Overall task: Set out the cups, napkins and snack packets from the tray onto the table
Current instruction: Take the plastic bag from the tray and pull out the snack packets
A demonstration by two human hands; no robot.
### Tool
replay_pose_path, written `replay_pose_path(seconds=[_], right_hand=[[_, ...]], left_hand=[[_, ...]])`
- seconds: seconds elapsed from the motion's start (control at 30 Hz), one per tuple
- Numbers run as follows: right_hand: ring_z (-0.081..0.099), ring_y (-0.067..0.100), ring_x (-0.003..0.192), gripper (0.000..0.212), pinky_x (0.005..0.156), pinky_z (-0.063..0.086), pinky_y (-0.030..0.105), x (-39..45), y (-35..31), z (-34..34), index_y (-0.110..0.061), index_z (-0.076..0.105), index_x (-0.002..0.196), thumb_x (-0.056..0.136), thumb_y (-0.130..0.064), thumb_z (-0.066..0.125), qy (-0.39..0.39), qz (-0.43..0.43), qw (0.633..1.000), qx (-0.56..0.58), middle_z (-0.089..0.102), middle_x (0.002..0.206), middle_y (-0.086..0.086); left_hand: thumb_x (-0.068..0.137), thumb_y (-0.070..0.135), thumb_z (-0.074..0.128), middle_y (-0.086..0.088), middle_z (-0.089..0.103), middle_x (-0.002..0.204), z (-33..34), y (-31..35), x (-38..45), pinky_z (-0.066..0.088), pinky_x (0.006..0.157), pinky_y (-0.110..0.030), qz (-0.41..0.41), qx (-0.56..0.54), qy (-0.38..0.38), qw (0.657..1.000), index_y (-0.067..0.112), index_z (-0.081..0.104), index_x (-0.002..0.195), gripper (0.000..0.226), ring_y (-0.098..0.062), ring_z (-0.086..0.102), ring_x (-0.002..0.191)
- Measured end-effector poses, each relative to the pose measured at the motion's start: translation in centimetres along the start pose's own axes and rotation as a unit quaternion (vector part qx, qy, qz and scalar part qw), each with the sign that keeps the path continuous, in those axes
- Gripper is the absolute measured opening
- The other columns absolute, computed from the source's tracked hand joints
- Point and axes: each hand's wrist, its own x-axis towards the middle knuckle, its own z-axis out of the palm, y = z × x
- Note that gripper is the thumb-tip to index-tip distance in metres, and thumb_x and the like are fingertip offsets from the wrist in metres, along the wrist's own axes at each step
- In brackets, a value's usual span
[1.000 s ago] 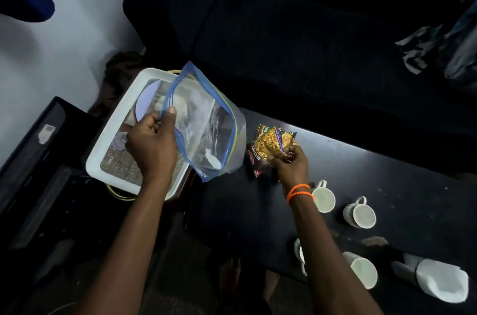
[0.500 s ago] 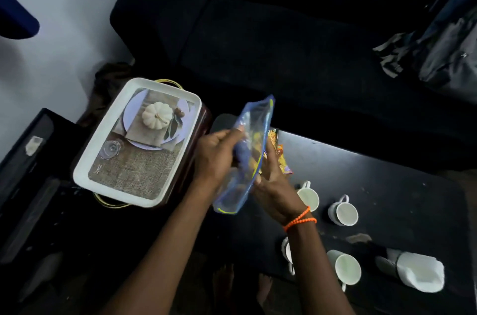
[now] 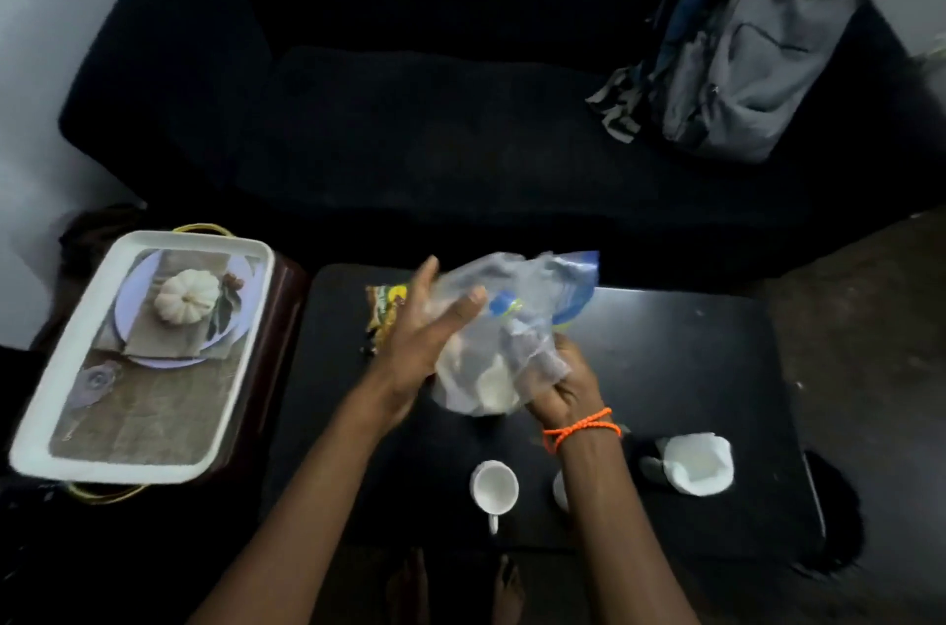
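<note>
placing step: right hand (image 3: 563, 386) grips the zip bag (image 3: 532, 289), left hand (image 3: 425, 332) flat against it; next probably means lowering it onto the table (image 3: 675, 368).

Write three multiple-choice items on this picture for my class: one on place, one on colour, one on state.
1. Where is the grey backpack? A on the sofa B on the floor C on a shelf
2. What colour is the wristband? A green B orange C white
3. How does the left hand meet the clear bag? A clenched B pinching a corner C fingers straight against it
Answers: A, it rests on the seat; B, orange cord on the right wrist; C, its fingers lie flat.
</note>
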Motion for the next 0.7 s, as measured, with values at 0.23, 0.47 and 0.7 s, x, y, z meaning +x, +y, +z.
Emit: replay_pose_path(seconds=[0.23, 0.47, 0.7], right_hand=[[0.061, 0.008, 0.072, 0.021, 0.071, 0.051, 0.026, -2.4, -2.3, -7.9, -0.017, 0.074, 0.093, 0.073, -0.011, 0.077, 0.181, -0.142, 0.942, -0.245, 0.072, 0.089, -0.001], [0.055, 0.035, 0.132, 0.072, 0.096, 0.054, 0.055, -7.3, -4.6, -17.7, -0.046, 0.041, 0.146, 0.082, -0.058, 0.072, 0.052, -0.007, 0.988, 0.147, 0.051, 0.15, 0.002], [0.063, 0.038, 0.092, 0.027, 0.076, 0.059, 0.041, -11.8, -3.4, -29.3, 0.008, 0.061, 0.117, 0.091, 0.011, 0.054, 0.317, -0.094, 0.902, 0.279, 0.068, 0.101, 0.025]], left_hand=[[0.084, 0.002, 0.075, 0.004, 0.074, 0.076, 13.2, -1.8, 3.1, 0.055, 0.057, -0.022, -0.005, 0.029, 0.06, 0.998, 0.019, 0.07, 0.08, 0.018, -0.01, 0.068, 0.068], [0.089, 0.0, 0.07, 0.006, 0.073, 0.065, 23.4, -2.0, 3.1, 0.056, 0.055, -0.029, -0.008, 0.041, 0.059, 0.997, 0.012, 0.073, 0.076, 0.017, -0.013, 0.064, 0.061], [0.076, 0.008, 0.076, 0.005, 0.064, 0.108, 35.9, -6.2, -3.8, 0.051, 0.082, -0.019, -0.053, 0.098, -0.268, 0.957, 0.004, 0.067, 0.118, 0.043, -0.018, 0.062, 0.106]])
